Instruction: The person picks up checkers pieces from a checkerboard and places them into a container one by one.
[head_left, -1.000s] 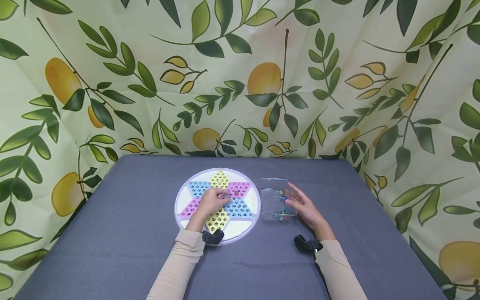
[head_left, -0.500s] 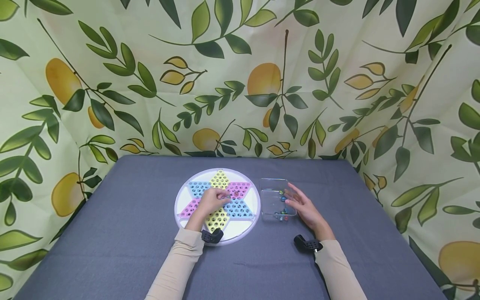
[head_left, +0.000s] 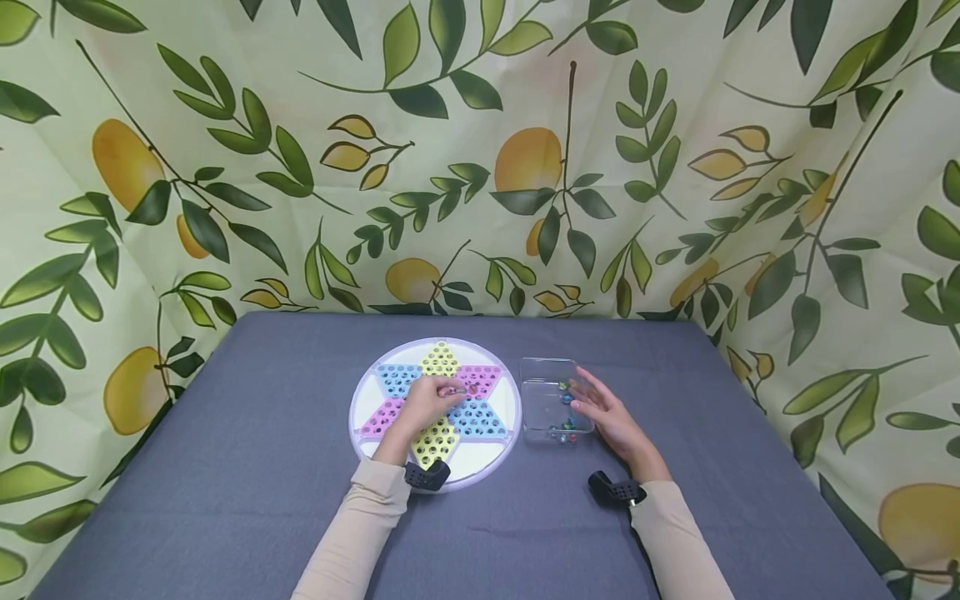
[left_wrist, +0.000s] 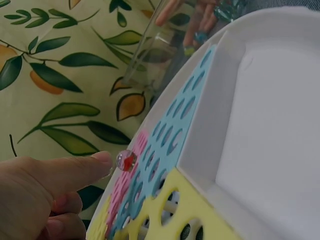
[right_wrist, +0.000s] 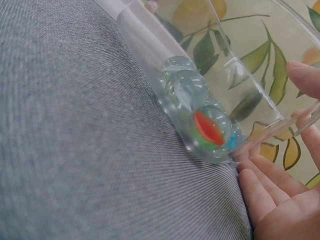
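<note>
A round white Chinese checkers board [head_left: 491, 450] with a yellow, pink and blue perforated star lies at the table's middle. Over the star, my left hand [head_left: 424, 406] pinches a small glassy marble at its fingertips, mostly hidden by them. A clear marble with a red swirl [left_wrist: 126, 160] sits on the pink part, just beyond the left fingertip in the left wrist view. Right of the board stands a clear plastic box [head_left: 534, 417]. My right hand [head_left: 611, 417] rests at its right side with fingers loosely extended. Several glass marbles [right_wrist: 210, 131] lie inside the box.
A grey cloth [head_left: 247, 467] covers the table. Behind and at both sides hangs a curtain [head_left: 465, 208] with a leaf and fruit print. Black wrist cameras [head_left: 427, 475] sit on both wrists.
My left fingertips have shifted slightly over the star, and the marble at them shows differently. The right hand, the box and the board keep their places.
</note>
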